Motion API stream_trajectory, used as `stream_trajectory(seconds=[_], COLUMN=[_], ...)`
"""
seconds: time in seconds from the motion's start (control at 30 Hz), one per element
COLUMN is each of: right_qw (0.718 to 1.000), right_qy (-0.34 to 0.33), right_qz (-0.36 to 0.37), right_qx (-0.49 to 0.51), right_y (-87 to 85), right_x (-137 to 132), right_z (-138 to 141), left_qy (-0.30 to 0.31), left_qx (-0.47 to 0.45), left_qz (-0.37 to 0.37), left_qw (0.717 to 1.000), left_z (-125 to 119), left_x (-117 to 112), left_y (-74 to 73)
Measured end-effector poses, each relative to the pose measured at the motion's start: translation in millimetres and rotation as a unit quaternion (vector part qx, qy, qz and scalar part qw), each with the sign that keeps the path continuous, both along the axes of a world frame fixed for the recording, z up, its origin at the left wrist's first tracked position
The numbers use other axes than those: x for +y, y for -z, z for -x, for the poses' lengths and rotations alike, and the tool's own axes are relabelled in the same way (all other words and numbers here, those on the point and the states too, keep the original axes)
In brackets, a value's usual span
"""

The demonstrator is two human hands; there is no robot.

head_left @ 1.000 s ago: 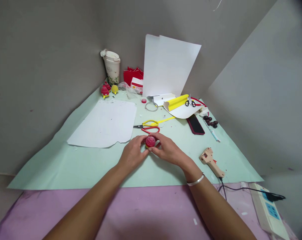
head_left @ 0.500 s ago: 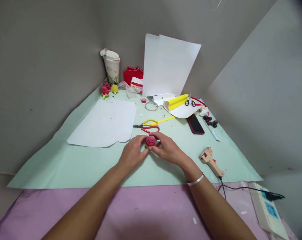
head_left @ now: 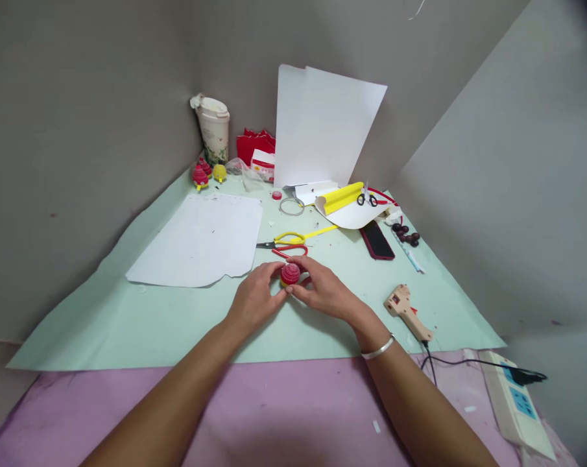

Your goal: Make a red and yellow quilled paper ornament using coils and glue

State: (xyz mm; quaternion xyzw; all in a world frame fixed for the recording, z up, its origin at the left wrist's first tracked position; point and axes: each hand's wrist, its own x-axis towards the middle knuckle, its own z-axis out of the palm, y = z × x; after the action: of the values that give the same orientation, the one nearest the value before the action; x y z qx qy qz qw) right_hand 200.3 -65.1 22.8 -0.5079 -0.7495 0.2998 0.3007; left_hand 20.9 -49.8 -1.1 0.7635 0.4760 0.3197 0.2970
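Between my two hands, low over the pale green sheet [head_left: 176, 331], is a small red ridged ball [head_left: 290, 274] with a yellow lower part. The fingers and thumb of my left hand [head_left: 257, 292] close on its left side. From the right, my right hand [head_left: 325, 290] curls round it, thumb at the front and fingers at the back. Just beyond the ball lie scissors [head_left: 288, 245] with one yellow and one red handle. The underside of the ball is hidden.
White paper [head_left: 200, 240] lies left. A glue gun [head_left: 408, 312] and a phone [head_left: 377, 240] are at right, with a power strip [head_left: 519, 405] nearer. At the back stand a cup [head_left: 214, 133], similar red ornaments [head_left: 200, 176], a yellow ball [head_left: 220, 172], rolled yellow paper [head_left: 340, 198] and white boards [head_left: 329, 123].
The whole view has shifted slightly. Both hands keep hold of the ball, which seems tilted a little, with less yellow showing at its side.
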Motion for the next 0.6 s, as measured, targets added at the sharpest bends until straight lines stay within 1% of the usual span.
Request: stream_trajectory(seconds=[0.2,0.33,0.6], right_qw=[1.000,1.000,0.999], right_qy=[-0.006,-0.009,-0.017], right_qz=[-0.009,-0.014,-0.037], right_qx=[0.010,0.013,0.008], right_y=[-0.4,1.0,3.1], right_x=[-1.6,-1.0,-1.4], right_z=[-3.3,-5.0,-3.0], left_qy=[-0.003,0.007,0.010], left_qx=[0.002,-0.002,-0.007], left_qz=[0.000,0.000,0.004], left_qw=[1.000,1.000,1.000], left_z=[0.4,1.3,3.6], left_x=[0.6,1.5,0.8], left_y=[-0.3,1.1,1.5])
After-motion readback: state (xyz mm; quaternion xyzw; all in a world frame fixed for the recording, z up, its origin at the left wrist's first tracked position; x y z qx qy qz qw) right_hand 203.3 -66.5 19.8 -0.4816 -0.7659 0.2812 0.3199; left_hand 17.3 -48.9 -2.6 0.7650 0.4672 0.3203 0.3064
